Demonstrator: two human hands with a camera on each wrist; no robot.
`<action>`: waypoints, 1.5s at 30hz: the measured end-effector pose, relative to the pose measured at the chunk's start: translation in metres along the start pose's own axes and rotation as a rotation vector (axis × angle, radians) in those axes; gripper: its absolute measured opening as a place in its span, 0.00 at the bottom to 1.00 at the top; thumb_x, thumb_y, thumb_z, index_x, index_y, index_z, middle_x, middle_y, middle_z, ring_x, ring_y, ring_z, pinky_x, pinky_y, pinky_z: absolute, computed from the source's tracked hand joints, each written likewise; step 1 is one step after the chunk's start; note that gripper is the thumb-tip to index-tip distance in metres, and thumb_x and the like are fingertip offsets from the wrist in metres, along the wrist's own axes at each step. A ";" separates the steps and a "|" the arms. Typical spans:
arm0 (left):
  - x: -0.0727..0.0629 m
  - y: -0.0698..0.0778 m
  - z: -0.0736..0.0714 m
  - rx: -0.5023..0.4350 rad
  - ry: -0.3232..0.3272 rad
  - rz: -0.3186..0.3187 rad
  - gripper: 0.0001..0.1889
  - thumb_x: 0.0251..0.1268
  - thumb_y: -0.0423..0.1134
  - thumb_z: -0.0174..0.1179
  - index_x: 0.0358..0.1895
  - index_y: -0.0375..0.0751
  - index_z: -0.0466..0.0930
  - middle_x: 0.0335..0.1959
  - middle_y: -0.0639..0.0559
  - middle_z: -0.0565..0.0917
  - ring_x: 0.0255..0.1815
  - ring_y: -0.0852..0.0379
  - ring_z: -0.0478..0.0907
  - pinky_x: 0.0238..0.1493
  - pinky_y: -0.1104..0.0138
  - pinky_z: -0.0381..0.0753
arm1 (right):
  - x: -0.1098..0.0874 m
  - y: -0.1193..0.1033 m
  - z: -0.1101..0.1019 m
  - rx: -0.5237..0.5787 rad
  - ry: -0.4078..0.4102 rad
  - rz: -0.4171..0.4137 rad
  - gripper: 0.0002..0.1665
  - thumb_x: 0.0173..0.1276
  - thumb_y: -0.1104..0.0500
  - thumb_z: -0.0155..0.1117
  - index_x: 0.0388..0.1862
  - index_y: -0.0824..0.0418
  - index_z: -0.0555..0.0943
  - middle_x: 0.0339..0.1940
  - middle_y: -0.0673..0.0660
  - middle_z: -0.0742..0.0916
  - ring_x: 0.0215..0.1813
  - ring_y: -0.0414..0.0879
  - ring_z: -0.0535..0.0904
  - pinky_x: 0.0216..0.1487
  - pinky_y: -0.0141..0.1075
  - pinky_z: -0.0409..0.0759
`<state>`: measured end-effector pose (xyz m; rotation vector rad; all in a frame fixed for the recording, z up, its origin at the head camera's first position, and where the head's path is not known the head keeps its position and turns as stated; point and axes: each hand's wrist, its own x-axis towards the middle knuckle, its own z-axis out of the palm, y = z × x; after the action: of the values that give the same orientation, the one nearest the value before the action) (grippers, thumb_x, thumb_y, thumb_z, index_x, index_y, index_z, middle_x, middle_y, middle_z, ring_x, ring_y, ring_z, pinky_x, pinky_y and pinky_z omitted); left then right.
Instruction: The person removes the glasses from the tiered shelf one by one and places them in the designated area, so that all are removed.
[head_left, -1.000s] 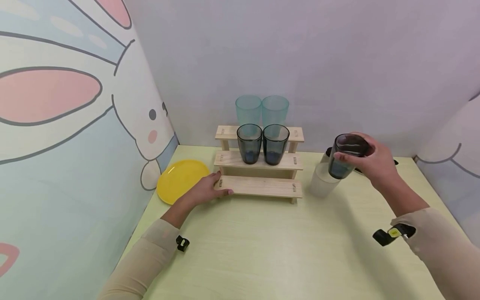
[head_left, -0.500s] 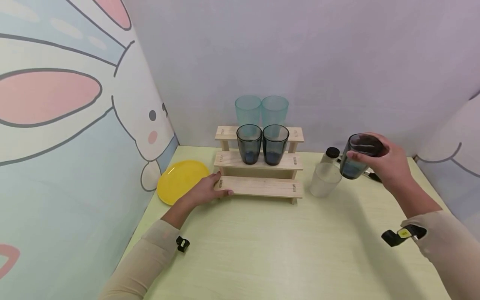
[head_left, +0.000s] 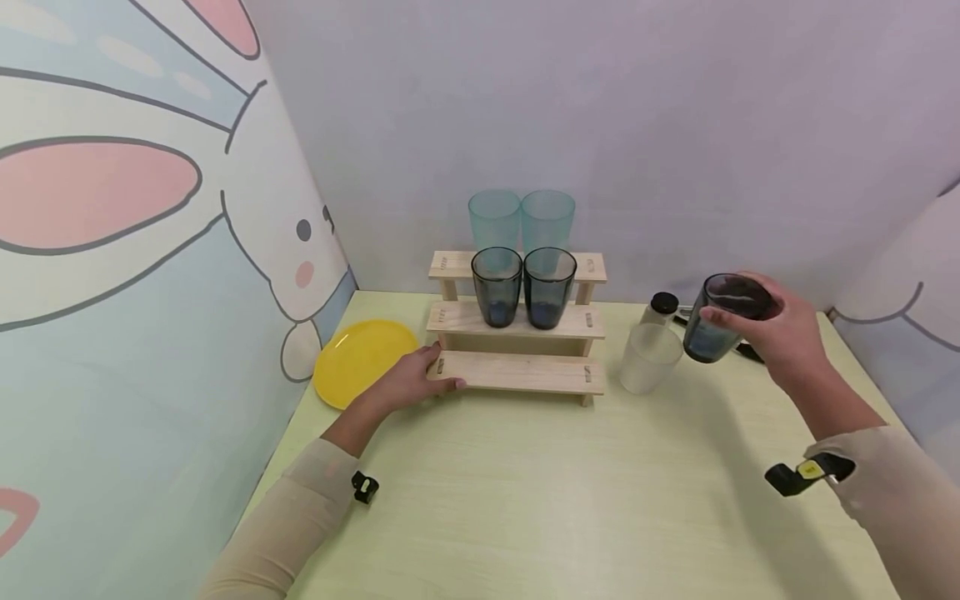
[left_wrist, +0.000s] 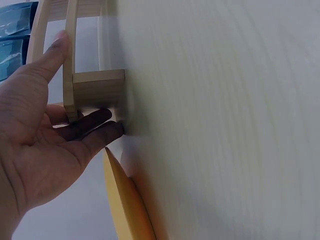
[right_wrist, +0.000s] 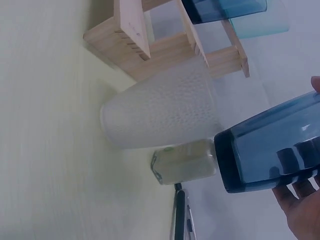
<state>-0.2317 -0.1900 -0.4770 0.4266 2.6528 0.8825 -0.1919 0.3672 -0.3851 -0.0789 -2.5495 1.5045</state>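
My right hand (head_left: 787,329) grips a dark smoky-blue drinking glass (head_left: 708,340), held tilted in the air to the right of a frosted white cup (head_left: 649,362). The right wrist view shows the fingers round this dark glass (right_wrist: 272,142), its thick base toward the frosted cup. My left hand (head_left: 408,379) holds the left end of a three-step wooden rack (head_left: 521,372) at its lowest step, thumb on the board and fingers at its end. Two dark glasses (head_left: 498,287) stand on the middle step. On the top step are two pale teal cups (head_left: 495,218).
A yellow plate (head_left: 365,362) lies left of the rack, behind my left hand. Behind the frosted cup stands a small clear jar with a black cap (head_left: 663,303). Dark-handled utensils (head_left: 750,352) lie beyond the held glass. Walls (head_left: 712,125) close in the table at the back and sides.
My right hand has carried the dark glass rightward, away from the frosted cup, then slightly lower. The black-capped jar now shows more fully. My left hand stays on the rack.
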 end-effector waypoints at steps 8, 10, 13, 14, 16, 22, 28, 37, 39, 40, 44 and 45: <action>0.000 -0.001 0.000 -0.016 0.008 0.004 0.61 0.68 0.70 0.72 0.91 0.40 0.51 0.89 0.36 0.64 0.78 0.39 0.74 0.81 0.43 0.74 | -0.001 0.020 0.004 0.013 -0.036 0.049 0.37 0.74 0.53 0.80 0.79 0.46 0.77 0.54 0.27 0.83 0.54 0.25 0.78 0.46 0.16 0.79; 0.000 -0.001 0.000 -0.017 0.008 0.006 0.61 0.69 0.71 0.71 0.91 0.39 0.51 0.89 0.36 0.63 0.78 0.39 0.74 0.81 0.42 0.74 | -0.002 0.025 0.005 0.022 -0.047 0.055 0.37 0.75 0.54 0.80 0.79 0.46 0.77 0.54 0.27 0.83 0.54 0.26 0.77 0.46 0.17 0.79; 0.000 -0.001 0.000 -0.021 0.006 0.000 0.61 0.69 0.71 0.71 0.91 0.39 0.51 0.89 0.36 0.62 0.80 0.39 0.72 0.82 0.42 0.73 | -0.003 0.035 0.006 0.022 -0.066 0.051 0.37 0.75 0.55 0.79 0.79 0.45 0.77 0.55 0.28 0.83 0.54 0.24 0.77 0.46 0.17 0.78; 0.000 -0.001 0.001 -0.023 0.004 -0.002 0.61 0.68 0.71 0.71 0.91 0.40 0.51 0.90 0.36 0.62 0.80 0.39 0.72 0.82 0.42 0.72 | -0.004 0.038 0.006 0.019 -0.072 0.047 0.37 0.75 0.55 0.79 0.79 0.45 0.76 0.55 0.28 0.82 0.55 0.23 0.78 0.47 0.16 0.77; 0.001 -0.002 0.001 -0.027 0.002 -0.007 0.62 0.68 0.71 0.72 0.91 0.40 0.51 0.90 0.37 0.62 0.81 0.39 0.71 0.83 0.42 0.71 | -0.004 0.045 0.008 0.022 -0.086 0.041 0.37 0.75 0.56 0.79 0.80 0.45 0.76 0.56 0.28 0.82 0.55 0.21 0.78 0.47 0.16 0.77; 0.002 -0.003 0.002 -0.031 0.005 -0.009 0.62 0.67 0.72 0.72 0.91 0.40 0.51 0.90 0.37 0.62 0.81 0.39 0.72 0.83 0.42 0.72 | -0.006 0.066 0.013 -0.020 -0.143 0.049 0.40 0.76 0.53 0.79 0.82 0.43 0.73 0.58 0.30 0.81 0.56 0.22 0.78 0.48 0.17 0.78; 0.002 -0.004 0.003 -0.033 0.010 -0.001 0.62 0.67 0.72 0.72 0.91 0.40 0.50 0.90 0.37 0.63 0.78 0.40 0.74 0.81 0.43 0.74 | -0.010 0.079 0.017 -0.067 -0.180 0.039 0.43 0.77 0.52 0.78 0.85 0.45 0.69 0.60 0.32 0.79 0.57 0.22 0.78 0.48 0.18 0.78; 0.003 -0.005 0.003 -0.032 0.010 0.005 0.62 0.67 0.72 0.72 0.91 0.40 0.51 0.89 0.37 0.63 0.78 0.40 0.74 0.81 0.43 0.74 | -0.013 0.091 0.022 -0.045 -0.198 0.044 0.45 0.76 0.51 0.79 0.86 0.49 0.69 0.61 0.27 0.80 0.58 0.17 0.77 0.50 0.16 0.77; 0.002 -0.005 0.003 -0.033 0.009 0.007 0.62 0.67 0.72 0.72 0.91 0.40 0.51 0.89 0.37 0.63 0.78 0.40 0.73 0.81 0.43 0.74 | -0.013 0.092 0.022 -0.022 -0.205 0.040 0.44 0.77 0.53 0.78 0.86 0.49 0.69 0.61 0.27 0.81 0.58 0.15 0.78 0.50 0.16 0.78; 0.002 -0.005 0.003 -0.033 0.009 0.008 0.62 0.67 0.72 0.72 0.91 0.40 0.51 0.89 0.37 0.63 0.78 0.40 0.73 0.81 0.43 0.73 | -0.013 0.093 0.022 -0.016 -0.208 0.036 0.44 0.77 0.53 0.78 0.86 0.49 0.69 0.62 0.27 0.81 0.58 0.15 0.78 0.50 0.16 0.78; 0.002 -0.005 0.003 -0.026 0.010 0.006 0.62 0.67 0.72 0.72 0.91 0.40 0.51 0.89 0.37 0.63 0.79 0.40 0.73 0.82 0.43 0.73 | -0.011 0.094 0.021 -0.007 -0.222 0.026 0.44 0.77 0.55 0.77 0.86 0.51 0.68 0.63 0.27 0.81 0.60 0.16 0.78 0.52 0.16 0.77; 0.002 -0.004 0.002 -0.023 0.011 0.004 0.62 0.67 0.72 0.72 0.91 0.40 0.51 0.89 0.37 0.63 0.79 0.40 0.73 0.82 0.44 0.73 | -0.011 0.093 0.021 -0.005 -0.226 0.028 0.44 0.77 0.55 0.77 0.86 0.51 0.68 0.64 0.28 0.81 0.61 0.16 0.78 0.52 0.16 0.77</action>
<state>-0.2335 -0.1914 -0.4820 0.4233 2.6493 0.9186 -0.1891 0.3929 -0.4781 0.0585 -2.7358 1.6004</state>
